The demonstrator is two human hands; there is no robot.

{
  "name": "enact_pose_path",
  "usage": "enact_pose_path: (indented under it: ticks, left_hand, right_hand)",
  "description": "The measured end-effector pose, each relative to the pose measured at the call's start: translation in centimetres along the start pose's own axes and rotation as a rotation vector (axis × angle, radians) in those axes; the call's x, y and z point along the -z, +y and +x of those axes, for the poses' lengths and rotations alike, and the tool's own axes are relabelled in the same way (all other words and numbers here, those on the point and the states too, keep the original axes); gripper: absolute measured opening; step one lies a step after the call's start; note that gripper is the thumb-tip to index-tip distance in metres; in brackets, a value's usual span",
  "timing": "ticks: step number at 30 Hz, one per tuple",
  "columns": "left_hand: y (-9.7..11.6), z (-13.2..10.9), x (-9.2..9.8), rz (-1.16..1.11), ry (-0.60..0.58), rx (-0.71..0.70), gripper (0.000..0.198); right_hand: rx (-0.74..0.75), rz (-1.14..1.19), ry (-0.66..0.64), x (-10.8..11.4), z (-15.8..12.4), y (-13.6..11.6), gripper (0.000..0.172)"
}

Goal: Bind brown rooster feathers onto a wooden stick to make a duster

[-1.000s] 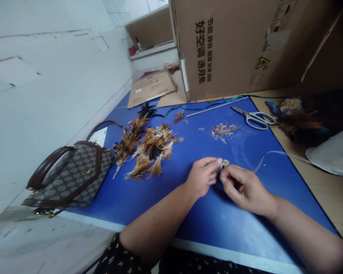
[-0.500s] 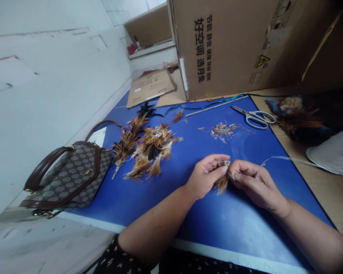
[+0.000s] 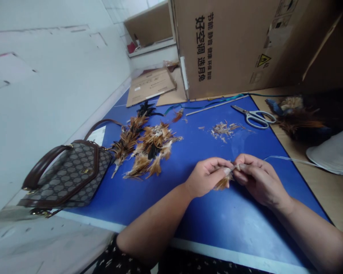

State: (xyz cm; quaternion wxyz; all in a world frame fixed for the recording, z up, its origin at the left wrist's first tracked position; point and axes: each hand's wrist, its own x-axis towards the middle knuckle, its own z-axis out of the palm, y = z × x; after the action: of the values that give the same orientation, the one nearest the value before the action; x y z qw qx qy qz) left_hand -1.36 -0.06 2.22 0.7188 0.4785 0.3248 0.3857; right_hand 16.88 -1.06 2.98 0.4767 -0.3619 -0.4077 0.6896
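My left hand [image 3: 207, 177] is closed in a pinch on a small bunch of brown feathers [image 3: 223, 183], whose fluffy ends hang below the fingers. Right beside it, my right hand [image 3: 263, 182] pinches with thumb and forefinger at the pale tied end of the bunch. A thin whitish string [image 3: 288, 159] runs from a pale cone-shaped spool [image 3: 335, 150] to behind my right hand. The fingertips of both hands nearly meet, so the exact path of the string between them is hidden.
On the blue table [image 3: 200, 213] lie a heap of brown feathers [image 3: 153, 148], a feather strip [image 3: 128, 140], feather scraps [image 3: 224, 130] and grey-handled scissors [image 3: 257, 118]. A patterned handbag [image 3: 71, 173] stands left. A large cardboard box [image 3: 231, 49] rises behind; dark feathers [image 3: 297, 118] lie right.
My right hand has shifted slightly up and right, its fingers drawn a little from the left hand's. The feather bunch has tilted, and a pale strand shows between the fingertips.
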Motion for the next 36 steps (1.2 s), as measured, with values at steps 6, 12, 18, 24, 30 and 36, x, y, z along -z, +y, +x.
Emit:
enact_pose_path:
  ticks: [6,12,18,24,30,36]
  left_hand:
    - [0.1,0.0,-0.2,0.064,0.047,0.006,0.034]
    - [-0.3,0.3,0.2,0.106,0.116,0.06,0.04]
    - [-0.4,0.5,0.7,0.123,0.151,0.169,0.042]
    - [-0.5,0.3,0.7,0.203,0.019,0.312,0.038]
    - [0.1,-0.4,-0.1,0.307,-0.18,0.423,0.031]
    - [0.1,-1.1,-1.0,0.37,-0.349,0.403,0.033]
  right_hand:
    - [0.0,-0.144,-0.011,0.3,0.2,0.3,0.022]
    - [0.075,-0.532,-0.105,1.1,0.3,-0.6,0.023]
    - [0.254,-0.876,-0.107,2.3,0.2,-2.3,0.02]
    - [0.255,-0.83,-0.151,2.4,-0.4,-3.1,0.018]
    - [0.233,-0.764,-0.27,1.4,-0.9,-2.9,0.015]
    - [0.173,-0.766,-0.386,0.2,-1.3,-3.0,0.009]
